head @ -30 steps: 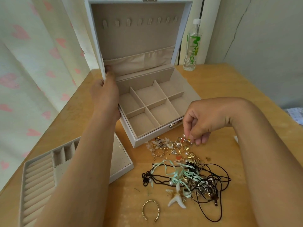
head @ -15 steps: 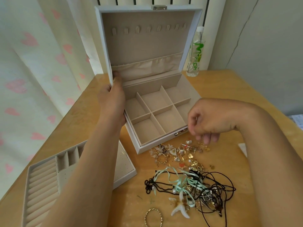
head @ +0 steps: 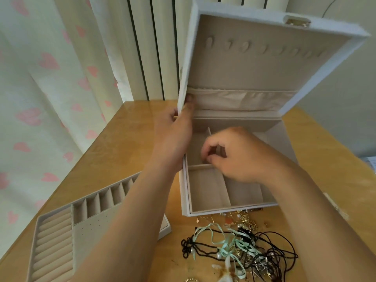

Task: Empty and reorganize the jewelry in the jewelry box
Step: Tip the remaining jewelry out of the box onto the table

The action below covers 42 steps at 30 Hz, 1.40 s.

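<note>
The box is stood open on the table, and its front compartments are seen to be bare. Its lid is held up by the left hand, which is clamped on the lid's left edge, thumb inside. The right hand is held over the box's back-left compartments, thumb and forefinger brought tip to tip. Whether a piece is pinched there cannot be told. The two hands are close but not touching.

The jewelry is heaped just in front of the box. Small gold pieces lie against its front wall, and black cords are tangled with ribbon farther out. A tray is laid to the front left of the box.

Most is risked at the lid. It appears to be kept up by that one grip alone, and if the grip is loosened the lid could be dropped onto the right hand. If the lid is pushed too far back, the box could be tipped or slid.

Anything small let go from above could bounce over a divider into the wrong compartment.

The right forearm is carried over the heap in front of the box. When it is drawn back, pieces could be swept along the table or cords dragged with it. Small pieces could also be snagged in the tangle and overlooked.
</note>
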Tool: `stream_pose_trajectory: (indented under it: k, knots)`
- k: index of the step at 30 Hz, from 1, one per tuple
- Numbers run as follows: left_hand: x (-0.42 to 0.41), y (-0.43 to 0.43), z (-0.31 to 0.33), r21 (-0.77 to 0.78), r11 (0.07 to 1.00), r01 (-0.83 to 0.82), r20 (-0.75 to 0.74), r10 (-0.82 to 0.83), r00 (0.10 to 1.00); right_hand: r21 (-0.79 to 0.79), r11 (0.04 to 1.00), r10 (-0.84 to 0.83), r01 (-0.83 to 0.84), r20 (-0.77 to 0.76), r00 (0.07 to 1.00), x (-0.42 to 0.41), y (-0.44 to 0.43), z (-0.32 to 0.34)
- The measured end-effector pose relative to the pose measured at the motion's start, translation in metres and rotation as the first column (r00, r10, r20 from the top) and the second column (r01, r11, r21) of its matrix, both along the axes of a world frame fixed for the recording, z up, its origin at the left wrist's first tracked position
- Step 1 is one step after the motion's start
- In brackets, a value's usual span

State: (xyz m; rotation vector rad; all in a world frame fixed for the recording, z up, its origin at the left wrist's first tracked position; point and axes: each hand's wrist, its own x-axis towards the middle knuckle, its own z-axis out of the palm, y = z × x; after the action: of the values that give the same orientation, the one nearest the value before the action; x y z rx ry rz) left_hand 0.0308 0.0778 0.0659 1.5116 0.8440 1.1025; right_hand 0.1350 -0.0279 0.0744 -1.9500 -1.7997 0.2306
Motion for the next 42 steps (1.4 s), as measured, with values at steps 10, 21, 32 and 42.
stream_pose_trajectory:
  k: [10, 21, 32, 42]
  knots:
    - [0.004, -0.007, 0.002, 0.018, 1.0, 0.02, 0.021, -0.02, 1.0, -0.142, 0.989, -0.03, 0.041, 0.077, 0.997, -0.009, 0.008, -0.008]
    - [0.002, -0.002, 0.0, -0.015, 1.0, 0.017, -0.014, -0.017, 1.0, -0.086, 0.994, -0.09, 0.071, -0.254, 0.963, -0.004, -0.002, 0.01]
    - [-0.029, 0.038, -0.005, -0.287, 0.937, -0.201, 0.11, 0.241, 0.964, -0.351, 0.936, -0.107, -0.006, -0.301, 0.948, 0.039, -0.044, 0.032]
    - [-0.034, 0.043, -0.009, -0.38, 0.884, -0.273, 0.113, 0.337, 0.935, -0.712, 0.699, -0.184, 0.068, -0.087, 0.979, 0.037, -0.039, 0.023]
